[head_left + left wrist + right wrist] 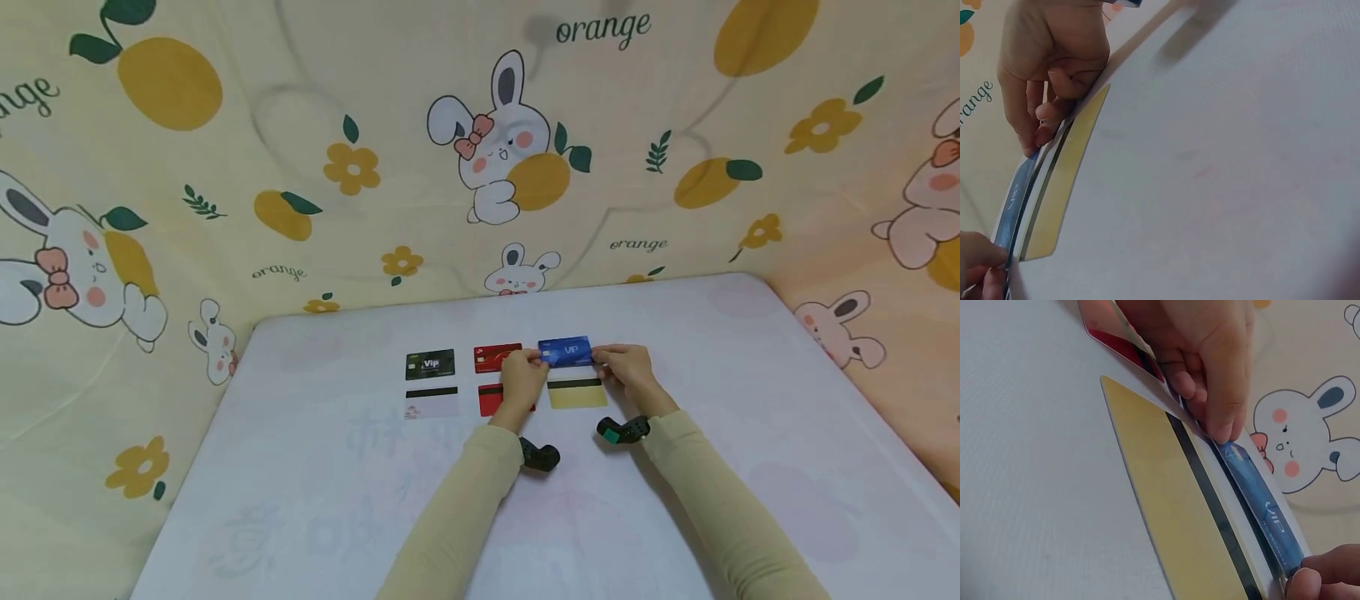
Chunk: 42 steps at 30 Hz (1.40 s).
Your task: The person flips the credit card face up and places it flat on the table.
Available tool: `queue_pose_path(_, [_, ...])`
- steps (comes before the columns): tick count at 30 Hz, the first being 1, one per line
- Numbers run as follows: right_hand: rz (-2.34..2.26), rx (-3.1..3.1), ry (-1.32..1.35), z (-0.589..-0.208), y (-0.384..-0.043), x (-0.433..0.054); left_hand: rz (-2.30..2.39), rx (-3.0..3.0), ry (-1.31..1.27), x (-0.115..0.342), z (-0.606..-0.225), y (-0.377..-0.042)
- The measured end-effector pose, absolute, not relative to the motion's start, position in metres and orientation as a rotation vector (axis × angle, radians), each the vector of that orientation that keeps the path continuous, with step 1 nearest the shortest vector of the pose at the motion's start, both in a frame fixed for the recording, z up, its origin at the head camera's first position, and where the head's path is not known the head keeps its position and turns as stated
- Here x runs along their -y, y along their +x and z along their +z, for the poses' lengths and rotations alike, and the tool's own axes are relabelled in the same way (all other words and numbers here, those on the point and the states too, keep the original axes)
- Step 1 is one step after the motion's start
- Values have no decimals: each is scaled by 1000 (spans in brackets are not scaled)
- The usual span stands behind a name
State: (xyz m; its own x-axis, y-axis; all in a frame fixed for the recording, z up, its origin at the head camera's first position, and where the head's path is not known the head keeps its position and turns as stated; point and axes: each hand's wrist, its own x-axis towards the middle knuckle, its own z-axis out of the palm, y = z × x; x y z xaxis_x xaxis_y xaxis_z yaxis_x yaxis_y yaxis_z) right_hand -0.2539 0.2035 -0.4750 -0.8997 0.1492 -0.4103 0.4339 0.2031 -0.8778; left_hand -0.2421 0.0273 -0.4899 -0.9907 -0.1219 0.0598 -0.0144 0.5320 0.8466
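A blue VIP card (567, 351) is held between both hands at the back right of the card group. My left hand (522, 382) pinches its left end between thumb and fingers. At its right end, my right hand (632, 372) has the same kind of pinch. In the right wrist view, the blue card (1261, 512) stands close behind a gold card (1160, 500) with a dark stripe; whether the blue card touches the table I cannot tell. Under and beside the left hand are a red card (489, 359) and a red striped card (490, 402), both partly covered.
Further left lie a black Vip card (430, 365) and, nearer, a pale card (431, 405) with a dark stripe. The cards form two rows on the white tabletop (300, 467). A patterned curtain (420, 167) hangs behind the table's back edge.
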Motion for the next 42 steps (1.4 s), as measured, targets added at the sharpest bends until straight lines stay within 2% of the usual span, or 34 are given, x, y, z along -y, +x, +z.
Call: queue_pose_path(42, [-1609,-2312,588,-475,-257,-204,-1364,2666,131,-29,-490,-243])
